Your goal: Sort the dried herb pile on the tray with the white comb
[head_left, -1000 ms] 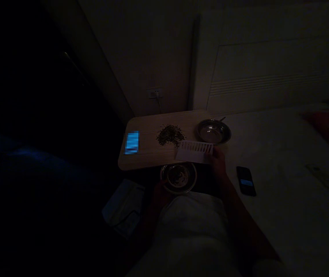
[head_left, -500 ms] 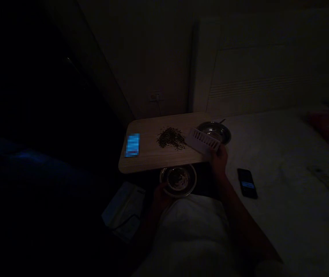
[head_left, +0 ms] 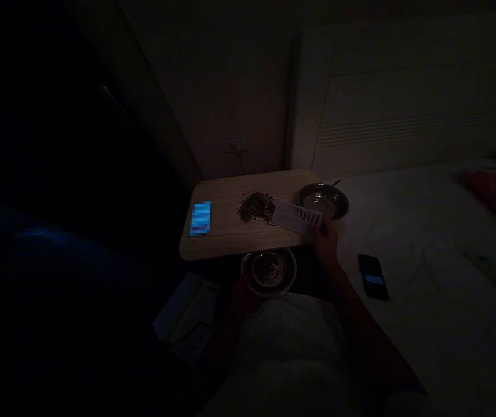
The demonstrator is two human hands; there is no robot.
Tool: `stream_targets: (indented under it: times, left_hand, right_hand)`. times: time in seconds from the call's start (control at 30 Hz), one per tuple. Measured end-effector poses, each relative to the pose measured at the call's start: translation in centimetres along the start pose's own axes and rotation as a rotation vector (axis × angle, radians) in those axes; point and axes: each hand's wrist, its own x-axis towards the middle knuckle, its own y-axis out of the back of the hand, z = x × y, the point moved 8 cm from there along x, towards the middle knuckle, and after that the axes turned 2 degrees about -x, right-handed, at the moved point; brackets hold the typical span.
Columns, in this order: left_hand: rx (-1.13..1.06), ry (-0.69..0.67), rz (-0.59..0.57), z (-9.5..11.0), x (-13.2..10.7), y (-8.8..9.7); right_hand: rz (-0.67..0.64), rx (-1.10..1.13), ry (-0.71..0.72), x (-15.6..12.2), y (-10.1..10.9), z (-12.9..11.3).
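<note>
The room is very dark. My right hand [head_left: 326, 240] is closed on a flat white slotted card [head_left: 296, 216], whose far edge touches a pile of small dark bits [head_left: 255, 207] on a light wooden board [head_left: 226, 231]. My left hand [head_left: 241, 289] grips the near rim of a metal bowl [head_left: 269, 270] held just below the board's front edge; the bowl holds some of the dark bits. A second metal bowl [head_left: 323, 200] stands at the board's right end.
A lit blue phone screen [head_left: 200, 218] lies on the board's left part. A dark phone [head_left: 374, 276] rests on the pale bed surface [head_left: 426, 231] to the right. A wall socket [head_left: 234, 143] sits behind the board. A pale object [head_left: 187, 315] lies low at left.
My right hand swung the white card from the board's front edge up toward the right bowl, then down left against the pile. The left hand and its bowl stayed put.
</note>
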Motion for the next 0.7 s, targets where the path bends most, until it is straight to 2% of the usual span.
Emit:
stream_targets:
  times: [0.07,0.23,0.37,0.57,0.7]
  left_hand:
    - [0.008,0.026,-0.015,-0.1,-0.2,-0.2]
    - [0.029,-0.065,0.017,0.7,-0.5,-0.2]
    - [0.018,-0.049,-0.017,0.4,-0.4,-0.7]
    - [0.017,-0.053,0.047,0.6,-0.2,0.1]
    - [0.017,-0.062,0.06,0.6,-0.2,0.5]
  right_hand:
    - [-0.004,-0.01,-0.007,-0.1,0.1,0.1]
    - [-0.01,-0.003,-0.022,0.0,0.3,0.5]
    - [-0.016,0.007,-0.019,0.5,-0.3,0.6]
    - [-0.034,0.033,-0.04,1.7,-1.4,1.3]
    - [-0.045,0.045,-0.042,2.0,-1.3,1.9]
